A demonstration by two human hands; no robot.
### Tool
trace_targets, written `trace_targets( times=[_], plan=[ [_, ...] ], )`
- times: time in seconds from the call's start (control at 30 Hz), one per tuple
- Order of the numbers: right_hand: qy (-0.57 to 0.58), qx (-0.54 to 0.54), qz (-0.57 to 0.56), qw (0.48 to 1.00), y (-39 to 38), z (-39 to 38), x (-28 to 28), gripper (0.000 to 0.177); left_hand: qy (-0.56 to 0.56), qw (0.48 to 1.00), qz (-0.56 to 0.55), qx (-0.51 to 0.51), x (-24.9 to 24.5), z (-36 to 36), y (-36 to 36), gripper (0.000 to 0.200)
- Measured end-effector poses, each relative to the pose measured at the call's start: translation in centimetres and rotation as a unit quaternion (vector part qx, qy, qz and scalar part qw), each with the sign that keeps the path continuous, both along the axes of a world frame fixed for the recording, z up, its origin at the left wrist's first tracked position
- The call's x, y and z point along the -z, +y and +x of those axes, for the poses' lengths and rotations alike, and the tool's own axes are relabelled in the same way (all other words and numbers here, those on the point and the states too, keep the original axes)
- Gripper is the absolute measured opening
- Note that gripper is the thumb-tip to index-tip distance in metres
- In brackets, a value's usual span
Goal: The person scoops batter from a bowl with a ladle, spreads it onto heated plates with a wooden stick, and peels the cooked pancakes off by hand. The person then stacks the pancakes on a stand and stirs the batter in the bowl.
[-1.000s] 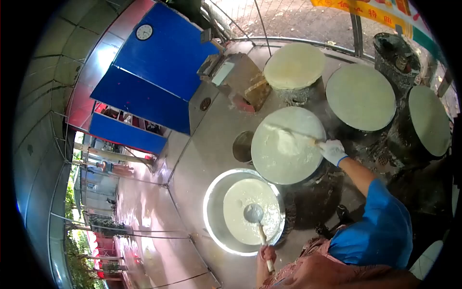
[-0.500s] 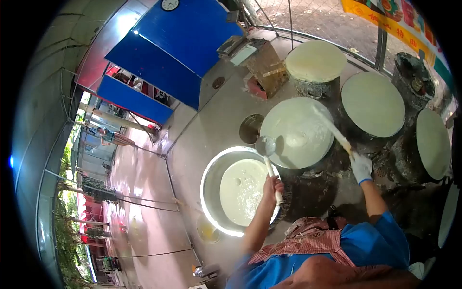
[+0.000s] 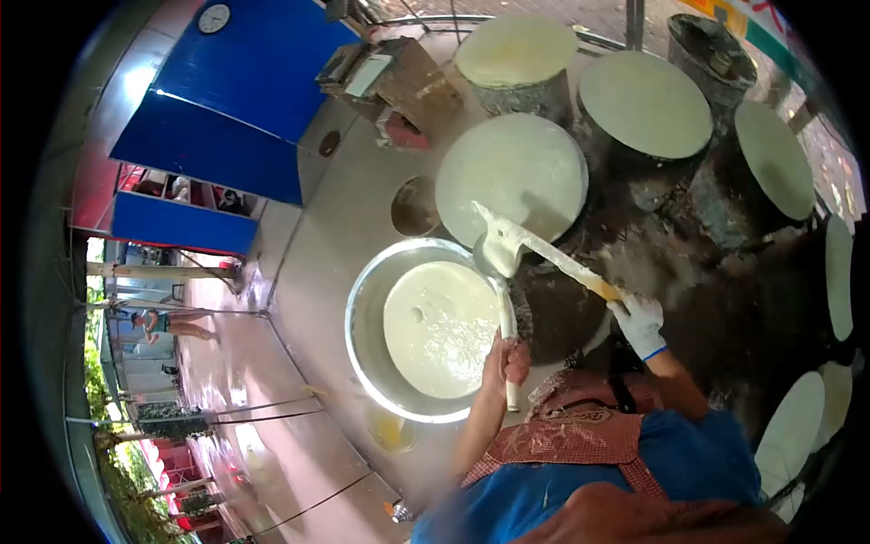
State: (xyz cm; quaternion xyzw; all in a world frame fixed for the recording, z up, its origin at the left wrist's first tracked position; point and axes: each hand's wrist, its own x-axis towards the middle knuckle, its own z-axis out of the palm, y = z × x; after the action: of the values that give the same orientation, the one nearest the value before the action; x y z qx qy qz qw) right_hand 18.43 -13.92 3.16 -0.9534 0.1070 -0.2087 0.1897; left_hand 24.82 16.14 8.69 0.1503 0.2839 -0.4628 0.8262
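Note:
My left hand [image 3: 513, 359], bare, is closed around the light handle of a ladle [image 3: 506, 299], whose bowl is up between the pot's rim and the griddle. A white glove covers my right hand [image 3: 640, 323], which grips the yellowish handle end of a wooden batter spreader [image 3: 562, 260]. The spreader's blade, coated in pale batter, lies at the ladle's bowl; whether they touch is hard to tell. Left of the ladle stands a wide metal pot [image 3: 362, 363] of pale batter [image 3: 439, 317]. Just beyond, a round griddle [image 3: 507, 168] is covered with a thin pale layer.
More batter-covered round griddles [image 3: 645, 104] stand on dark drum stoves at the back and right. A dark bucket [image 3: 417, 207] sits behind the pot, and a container with yellow liquid [image 3: 391, 430] before it. A cardboard box [image 3: 412, 86] and blue panels [image 3: 245, 72] are farther back.
The view has turned right. My right hand has brought the spreader from the griddle's right edge to the ladle. My left hand has drawn the ladle back from over the griddle. The griddle's layer looks smoother.

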Motion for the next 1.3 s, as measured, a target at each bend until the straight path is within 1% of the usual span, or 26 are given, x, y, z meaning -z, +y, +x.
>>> trace_targets(
  times=[0.03,0.1,0.13,0.17,0.23,0.3,0.37,0.4,0.47,0.5,0.53,0.6,0.67,0.73,0.77,0.8,0.87,0.9,0.97,1.0,1.03,1.07,1.13,1.17,1.23,1.3],
  plan=[
    [-0.019,0.006,0.001,1.000,0.4,-0.9,-0.1,0.027,0.053,0.997,-0.059,-0.010,-1.2,0.6,-0.5,0.029],
    [-0.061,0.029,0.000,0.998,0.8,-3.3,-0.8,0.028,0.115,0.979,-0.166,0.032,-1.5,0.4,-0.3,0.033],
    [-0.069,0.029,0.024,0.997,0.7,-4.4,-1.6,0.031,0.146,0.970,-0.188,0.045,-2.1,0.1,-0.8,0.035],
    [0.003,0.040,0.045,0.998,0.6,-5.7,-2.4,0.036,0.178,0.959,-0.210,0.066,-2.9,0.0,-1.4,0.037],
    [0.001,0.087,0.083,0.993,0.4,-8.5,-2.4,0.037,0.189,0.951,-0.214,0.120,-4.1,-0.5,-2.6,0.034],
    [0.015,0.095,0.189,0.977,-0.5,-12.4,-2.2,0.039,0.147,0.964,-0.160,0.155,-4.8,-1.8,-3.8,0.028],
    [-0.040,0.129,0.220,0.966,-1.2,-16.9,-3.0,0.043,0.018,0.978,0.001,0.210,-7.9,-3.9,-7.7,0.026],
    [-0.015,0.177,0.226,0.958,-1.1,-19.3,-3.5,0.041,-0.033,0.969,0.049,0.241,-8.4,-5.1,-9.2,0.025],
    [0.055,0.268,0.227,0.935,-1.8,-25.3,-3.4,0.038,-0.120,0.944,0.059,0.300,-6.5,-6.7,-11.3,0.017],
    [0.104,0.306,0.221,0.920,-2.3,-28.0,-2.9,0.036,0.010,0.953,-0.055,0.298,-4.4,-6.8,-11.8,0.024],
    [0.154,0.329,0.220,0.905,-2.6,-30.3,-2.5,0.034,0.145,0.937,-0.156,0.277,-3.0,-7.2,-13.0,0.039],
    [0.126,0.399,0.172,0.892,-3.2,-36.5,-3.1,0.029,0.109,0.884,-0.162,0.424,-0.8,-8.0,-16.2,0.040],
    [0.110,0.455,0.113,0.877,-5.7,-41.3,-1.0,0.029,0.110,0.893,-0.074,0.431,-0.1,-8.4,-20.7,0.042],
    [0.220,0.504,0.133,0.825,-6.7,-47.3,-2.6,0.024,0.155,0.869,-0.103,0.459,0.4,-10.4,-23.7,0.042],
    [0.242,0.518,0.085,0.816,-7.4,-50.5,-2.7,0.024,0.179,0.856,-0.118,0.470,0.6,-11.6,-25.3,0.041],
    [0.237,0.538,0.056,0.807,-8.1,-53.5,-2.4,0.024,0.057,0.877,-0.018,0.478,-3.7,-14.5,-26.6,0.039],
    [0.224,0.548,-0.035,0.805,-9.3,-58.8,-2.4,0.021,0.098,0.875,-0.035,0.472,-5.2,-16.7,-28.8,0.036],
    [0.266,0.549,-0.042,0.791,-10.1,-60.3,-3.6,0.024,0.063,0.873,-0.021,0.482,-6.0,-17.8,-29.8,0.035],
    [0.249,0.520,-0.094,0.811,-11.8,-63.6,-2.6,0.025,-0.007,0.864,0.008,0.503,-7.6,-19.9,-31.7,0.034],
    [0.246,0.505,-0.117,0.819,-12.6,-64.4,-2.5,0.023,-0.195,0.827,0.094,0.518,-8.4,-20.6,-32.3,0.034],
    [0.244,0.485,-0.140,0.828,-13.4,-65.0,-2.4,0.022,-0.131,0.843,0.073,0.517,-9.0,-20.4,-32.6,0.035],
    [0.242,0.463,-0.165,0.837,-14.3,-65.5,-2.5,0.021,-0.019,0.862,0.026,0.506,-9.4,-20.3,-33.6,0.035],
    [0.317,0.438,-0.104,0.835,-15.8,-65.9,-2.7,0.019,0.098,0.862,-0.011,0.497,-8.9,-20.1,-34.9,0.037],
    [0.354,0.422,-0.075,0.831,-16.8,-66.1,-2.6,0.019,0.134,0.861,-0.021,0.491,-8.1,-19.7,-35.2,0.037],
    [0.372,0.381,-0.103,0.840,-18.6,-67.0,-2.4,0.017,0.208,0.853,-0.038,0.478,-6.5,-18.9,-35.8,0.038],
    [0.403,0.354,-0.132,0.833,-19.7,-67.4,-1.4,0.017,0.231,0.836,-0.068,0.493,-3.9,-17.1,-35.4,0.038]
  ],
)
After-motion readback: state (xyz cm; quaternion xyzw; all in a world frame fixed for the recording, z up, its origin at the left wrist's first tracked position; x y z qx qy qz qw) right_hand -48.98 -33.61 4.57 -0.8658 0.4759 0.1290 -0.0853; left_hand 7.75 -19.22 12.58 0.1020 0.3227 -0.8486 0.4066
